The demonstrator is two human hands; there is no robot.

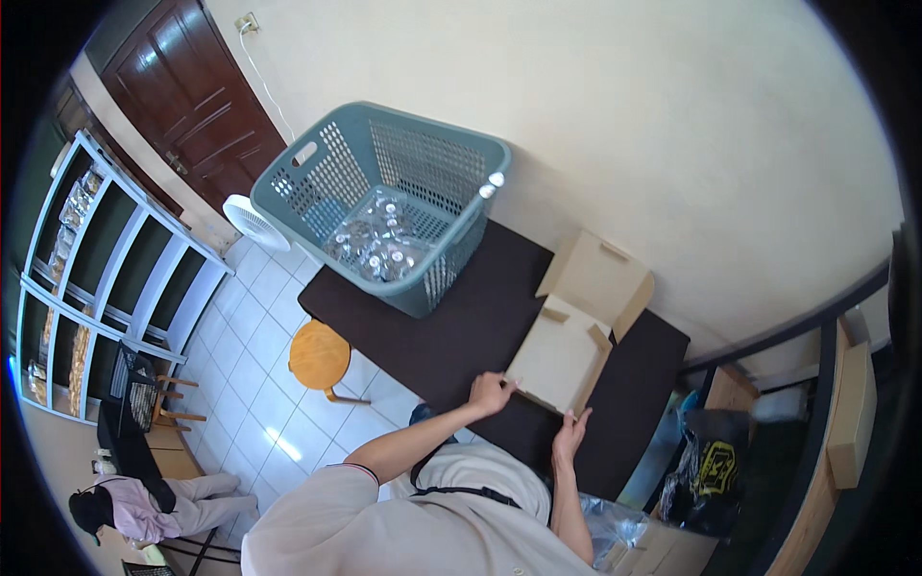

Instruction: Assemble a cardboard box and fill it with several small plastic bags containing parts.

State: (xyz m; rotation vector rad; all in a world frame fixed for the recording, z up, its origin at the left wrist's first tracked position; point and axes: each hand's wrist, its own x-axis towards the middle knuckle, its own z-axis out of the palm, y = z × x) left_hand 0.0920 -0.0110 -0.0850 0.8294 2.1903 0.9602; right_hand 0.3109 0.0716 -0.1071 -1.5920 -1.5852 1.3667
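An open cardboard box (552,360) lies on the dark brown table (461,343), its lid raised at the far side toward the wall. Its inside shows bare and pale. My left hand (491,394) pinches the box's near left corner with curled fingers. At the near right corner, my right hand (571,437) grips the edge between thumb and fingers. Beyond and to the left stands a large grey-green laundry basket (423,305). Several clear plastic bottles or packs (379,245) with light caps lie in its bottom; their exact kind is hard to make out.
A round wooden stool (320,354) stands left of the table, and a white fan (255,222) behind the basket. Shelves (144,252) with packed goods line the far left. Another person (144,507) bends at lower left. At right, a wooden rack (812,480) holds a black bag (711,470).
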